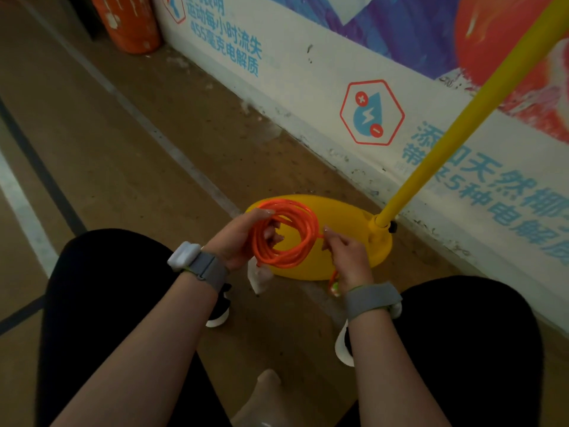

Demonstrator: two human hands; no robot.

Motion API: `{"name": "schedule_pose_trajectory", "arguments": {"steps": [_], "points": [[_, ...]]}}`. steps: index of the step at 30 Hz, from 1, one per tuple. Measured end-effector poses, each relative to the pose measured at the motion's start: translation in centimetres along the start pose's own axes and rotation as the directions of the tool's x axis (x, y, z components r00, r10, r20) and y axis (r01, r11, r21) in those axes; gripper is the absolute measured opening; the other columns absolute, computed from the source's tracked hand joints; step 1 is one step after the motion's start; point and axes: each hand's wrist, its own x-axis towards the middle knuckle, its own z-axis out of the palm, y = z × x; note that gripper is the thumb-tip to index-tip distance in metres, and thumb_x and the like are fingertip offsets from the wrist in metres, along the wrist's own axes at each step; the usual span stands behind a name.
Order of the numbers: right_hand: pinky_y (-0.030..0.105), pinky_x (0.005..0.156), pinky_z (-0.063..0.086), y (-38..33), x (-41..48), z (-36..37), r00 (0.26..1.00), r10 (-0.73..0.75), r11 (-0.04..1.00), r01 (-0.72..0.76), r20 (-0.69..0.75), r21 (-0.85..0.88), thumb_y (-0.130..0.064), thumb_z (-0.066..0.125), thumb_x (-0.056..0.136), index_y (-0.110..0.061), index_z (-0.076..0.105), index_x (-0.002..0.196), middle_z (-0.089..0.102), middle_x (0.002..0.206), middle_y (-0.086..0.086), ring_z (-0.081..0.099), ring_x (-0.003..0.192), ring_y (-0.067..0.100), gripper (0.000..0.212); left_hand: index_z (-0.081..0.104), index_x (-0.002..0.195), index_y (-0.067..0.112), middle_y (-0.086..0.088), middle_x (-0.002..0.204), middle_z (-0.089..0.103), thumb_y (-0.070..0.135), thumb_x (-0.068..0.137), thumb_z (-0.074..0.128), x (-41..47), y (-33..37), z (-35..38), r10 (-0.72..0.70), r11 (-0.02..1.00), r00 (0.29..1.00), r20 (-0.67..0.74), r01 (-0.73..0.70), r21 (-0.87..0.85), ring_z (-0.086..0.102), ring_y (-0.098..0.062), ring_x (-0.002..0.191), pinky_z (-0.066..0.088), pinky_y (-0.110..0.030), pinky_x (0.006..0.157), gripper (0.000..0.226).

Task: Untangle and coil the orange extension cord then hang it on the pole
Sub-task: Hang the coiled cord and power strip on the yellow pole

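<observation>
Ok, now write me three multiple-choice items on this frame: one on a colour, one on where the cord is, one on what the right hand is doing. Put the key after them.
1. What colour are the pole and its base?
A. Blue
B. Yellow
C. Black

2. Where is the coiled orange cord?
A. Hung on the pole
B. Flat on the floor
C. Held in the left hand, in front of the base

3. What is the right hand doing?
A. Pinching a strand of the cord
B. Gripping the pole
C. Resting open on a knee

Key:
1 B: both pole and base are plainly yellow.
2 C: the left hand's fingers pass through the loops and hold them up.
3 A: its fingertips close on a strand at the coil's right edge.
</observation>
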Motion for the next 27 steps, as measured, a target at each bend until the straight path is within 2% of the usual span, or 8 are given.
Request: {"name": "schedule_pose_trajectory", "arguments": {"steps": [3,6,10,14,19,22,24,27], "points": [[0.024,0.052,0.024,-0.6,0.0,-0.8,0.995,-0.017,1.000,0.016,0.096,0.015,-0.030,0.054,0.095,-0.013,0.064,0.061,0.035,0.052,-0.008,0.030,0.054,0.007,0.039,0.059,0.086,0.002,0.001,0.052,0.052,0.022,0.095,0.053,0.5,-0.5,0.6,0.081,0.995,0.989,-0.127,-0.072,0.074,0.062,-0.014,0.056,0.050,-0.022,0.054,0.023],[0.024,0.049,0.024,-2.3,-0.6,-1.4,0.989,-0.059,0.998,0.061,0.133,-0.006,-0.030,0.050,0.097,-0.012,0.067,0.070,0.033,0.053,-0.004,0.029,0.050,0.010,0.037,0.062,0.089,0.005,0.000,0.059,0.058,0.021,0.091,0.060,0.6,0.0,1.1,0.197,0.975,0.965,-0.175,-0.174,0.138,0.065,-0.015,0.056,0.053,-0.025,0.056,0.016],[0.023,0.049,0.035,-5.6,-1.5,-2.5,0.988,-0.096,0.990,0.083,0.119,0.115,-0.029,0.046,0.099,-0.011,0.066,0.071,0.048,0.058,0.000,0.042,0.051,0.011,0.038,0.063,0.104,0.009,-0.006,0.083,0.069,0.021,0.076,0.072,0.3,1.7,1.7,0.330,0.922,0.936,-0.124,-0.292,0.256,0.069,-0.021,0.071,0.057,-0.029,0.062,0.032],[0.035,0.070,0.055,-9.4,-2.0,-2.8,0.978,-0.146,0.986,0.131,0.147,0.108,-0.052,0.046,0.093,-0.016,0.062,0.093,0.068,0.086,0.002,0.066,0.074,0.016,0.039,0.065,0.101,0.005,-0.006,0.075,0.070,0.010,0.086,0.065,0.2,4.1,3.9,0.415,0.861,0.907,-0.073,-0.366,0.355,0.069,-0.015,0.069,0.054,-0.022,0.062,0.016],[0.035,0.072,0.056,-14.0,-2.2,-3.6,0.928,-0.350,0.936,0.343,0.130,0.073,-0.047,0.073,0.073,-0.022,0.067,0.093,0.072,0.092,0.003,0.069,0.085,0.020,0.032,0.064,0.099,0.012,-0.008,0.081,0.067,0.011,0.084,0.067,0.7,9.0,6.2,0.567,0.747,0.823,-0.017,-0.506,0.431,0.065,-0.014,0.069,0.055,-0.030,0.066,0.016],[0.035,0.076,0.054,-17.4,-2.1,-4.6,0.859,-0.507,0.852,0.512,0.071,-0.107,-0.057,0.075,0.062,-0.020,0.067,0.080,0.070,0.077,-0.003,0.065,0.076,0.016,0.042,0.061,0.104,0.006,-0.005,0.084,0.066,0.003,0.085,0.064,0.6,12.5,8.7,0.602,0.695,0.792,0.104,-0.584,0.420,0.065,-0.003,0.070,0.052,-0.017,0.064,0.019],[0.039,0.073,0.052,-20.6,-2.2,-5.7,0.830,-0.555,0.812,0.555,0.060,-0.182,-0.056,0.074,0.065,-0.016,0.063,0.078,0.066,0.071,0.001,0.061,0.070,0.022,0.044,0.059,0.108,0.001,-0.006,0.085,0.066,0.001,0.085,0.063,0.8,15.2,10.8,0.636,0.622,0.747,0.195,-0.645,0.443,0.066,-0.001,0.070,0.051,-0.013,0.064,0.023],[0.041,0.075,0.052,-23.3,-1.9,-6.7,0.808,-0.585,0.791,0.587,0.064,-0.174,-0.038,0.073,0.078,-0.018,0.063,0.082,0.065,0.073,-0.003,0.059,0.070,0.014,0.022,0.062,0.103,0.009,-0.008,0.086,0.068,0.009,0.083,0.068,1.5,17.8,13.2,0.672,0.591,0.708,0.215,-0.688,0.421,0.069,-0.009,0.073,0.056,-0.021,0.066,0.021]]}}
